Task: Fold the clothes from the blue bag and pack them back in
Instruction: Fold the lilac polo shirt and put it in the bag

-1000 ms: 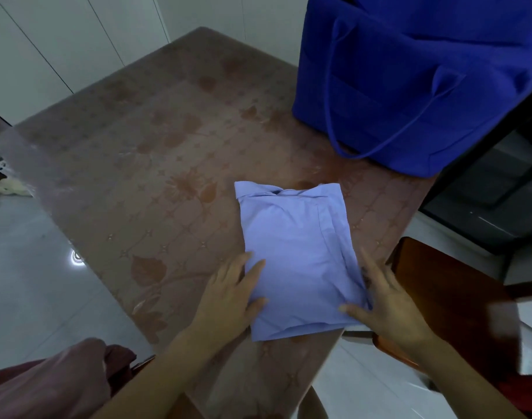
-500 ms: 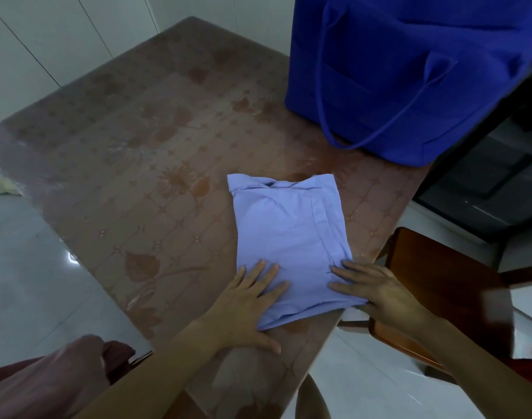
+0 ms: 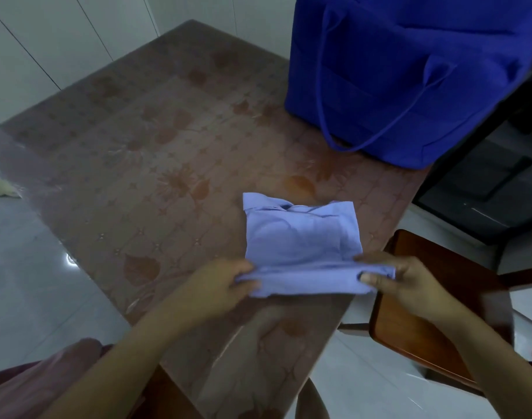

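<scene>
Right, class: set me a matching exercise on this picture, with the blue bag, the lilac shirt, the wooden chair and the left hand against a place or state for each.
Things:
1 blue bag
2 lilac shirt
3 wooden chair
4 left hand

Places or states:
A pinches the shirt's near left corner
B stands on the table's far right part
C beside the table's right edge
D folded, on the table

Pairs: 1-B, 2-D, 3-C, 4-A
</scene>
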Available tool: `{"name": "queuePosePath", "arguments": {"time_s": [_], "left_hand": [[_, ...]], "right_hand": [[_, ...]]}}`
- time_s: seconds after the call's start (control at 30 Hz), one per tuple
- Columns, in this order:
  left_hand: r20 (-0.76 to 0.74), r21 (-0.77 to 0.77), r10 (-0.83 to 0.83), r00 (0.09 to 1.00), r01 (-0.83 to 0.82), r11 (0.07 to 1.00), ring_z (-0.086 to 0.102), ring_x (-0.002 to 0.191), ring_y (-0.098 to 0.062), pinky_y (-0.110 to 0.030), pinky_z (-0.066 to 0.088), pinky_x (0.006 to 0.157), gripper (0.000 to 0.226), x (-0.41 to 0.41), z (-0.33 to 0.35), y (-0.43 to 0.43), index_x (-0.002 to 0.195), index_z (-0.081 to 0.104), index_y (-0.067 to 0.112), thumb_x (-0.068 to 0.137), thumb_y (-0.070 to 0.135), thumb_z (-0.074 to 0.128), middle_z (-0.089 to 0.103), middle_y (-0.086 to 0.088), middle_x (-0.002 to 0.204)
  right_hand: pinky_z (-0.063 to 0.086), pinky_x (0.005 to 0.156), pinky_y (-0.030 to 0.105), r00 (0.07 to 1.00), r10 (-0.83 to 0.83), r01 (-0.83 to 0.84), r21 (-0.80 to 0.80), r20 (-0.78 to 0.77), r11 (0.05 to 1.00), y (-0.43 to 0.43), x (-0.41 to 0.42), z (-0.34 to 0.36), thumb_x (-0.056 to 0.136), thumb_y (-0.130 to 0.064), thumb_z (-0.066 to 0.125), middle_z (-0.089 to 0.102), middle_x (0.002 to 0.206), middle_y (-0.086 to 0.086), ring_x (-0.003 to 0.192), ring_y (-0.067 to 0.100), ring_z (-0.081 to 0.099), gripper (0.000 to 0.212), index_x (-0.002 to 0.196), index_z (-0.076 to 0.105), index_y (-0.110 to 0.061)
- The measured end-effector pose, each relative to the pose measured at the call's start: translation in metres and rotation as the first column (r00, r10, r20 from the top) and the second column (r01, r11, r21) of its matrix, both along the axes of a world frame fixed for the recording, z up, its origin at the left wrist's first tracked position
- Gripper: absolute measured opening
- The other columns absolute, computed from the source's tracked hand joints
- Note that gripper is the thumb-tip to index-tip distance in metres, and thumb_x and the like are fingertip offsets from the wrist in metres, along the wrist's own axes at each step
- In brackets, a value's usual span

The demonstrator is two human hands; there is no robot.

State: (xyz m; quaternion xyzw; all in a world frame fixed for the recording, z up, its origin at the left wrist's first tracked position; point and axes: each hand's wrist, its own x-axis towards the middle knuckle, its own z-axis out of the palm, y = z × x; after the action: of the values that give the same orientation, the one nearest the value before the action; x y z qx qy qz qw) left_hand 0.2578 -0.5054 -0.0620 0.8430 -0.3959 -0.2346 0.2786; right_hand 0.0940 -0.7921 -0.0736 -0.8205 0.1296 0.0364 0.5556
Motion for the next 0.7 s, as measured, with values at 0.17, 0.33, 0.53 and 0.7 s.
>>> {"name": "queuePosePath", "arguments": {"time_s": [0.17,0.33,0.53,0.7], "left_hand": [[-0.045,-0.156,0.266,0.963,-0.270,0.950,0.038,0.051,-0.006,-0.026,0.031,0.052,0.030,0.058,0.013,-0.053,0.065,0.058,0.012,0.078,0.039,0.056,0.047,0.000,0.054],[0.008,-0.130,0.544,0.839,-0.539,0.833,0.059,0.076,-0.024,-0.028,0.037,0.065,0.012,0.085,-0.022,-0.092,0.087,0.064,0.014,0.088,0.026,0.061,0.060,-0.003,0.074],[0.668,0.012,0.075,0.741,-0.111,0.994,0.050,0.124,-0.035,-0.053,0.041,0.100,0.051,0.051,-0.057,-0.098,0.126,0.059,0.017,0.088,0.044,0.040,0.052,-0.011,0.137],[0.549,0.239,-0.054,0.834,-0.095,0.966,0.036,0.135,-0.039,-0.065,0.036,0.099,0.065,0.052,-0.095,-0.087,0.142,0.043,0.024,0.095,0.061,0.018,0.038,-0.010,0.149]], "right_hand": [[0.041,0.056,0.018,0.919,-0.385,0.389,-0.039,0.091,0.920,-0.004,0.068,0.003,0.088,-0.037,0.055,0.057,0.055,-0.001,0.055,-0.001,0.053,0.036,0.067,0.061,-0.008],[0.033,0.064,0.030,0.862,-0.507,0.478,-0.306,-0.019,0.824,-0.013,0.122,-0.026,0.094,-0.038,0.052,0.047,0.062,-0.001,0.071,0.023,0.051,0.041,0.061,0.040,-0.018],[0.040,0.089,0.046,0.935,-0.349,0.282,-0.735,0.066,0.617,-0.006,0.126,-0.041,0.093,-0.048,0.047,0.054,0.124,0.015,0.110,0.037,0.050,0.050,0.130,0.049,-0.013],[0.020,0.111,0.054,0.997,0.040,-0.076,-0.851,-0.065,0.519,0.012,0.117,-0.071,0.091,-0.069,0.017,0.036,0.150,0.007,0.137,0.033,0.034,0.067,0.143,0.038,-0.033]]}}
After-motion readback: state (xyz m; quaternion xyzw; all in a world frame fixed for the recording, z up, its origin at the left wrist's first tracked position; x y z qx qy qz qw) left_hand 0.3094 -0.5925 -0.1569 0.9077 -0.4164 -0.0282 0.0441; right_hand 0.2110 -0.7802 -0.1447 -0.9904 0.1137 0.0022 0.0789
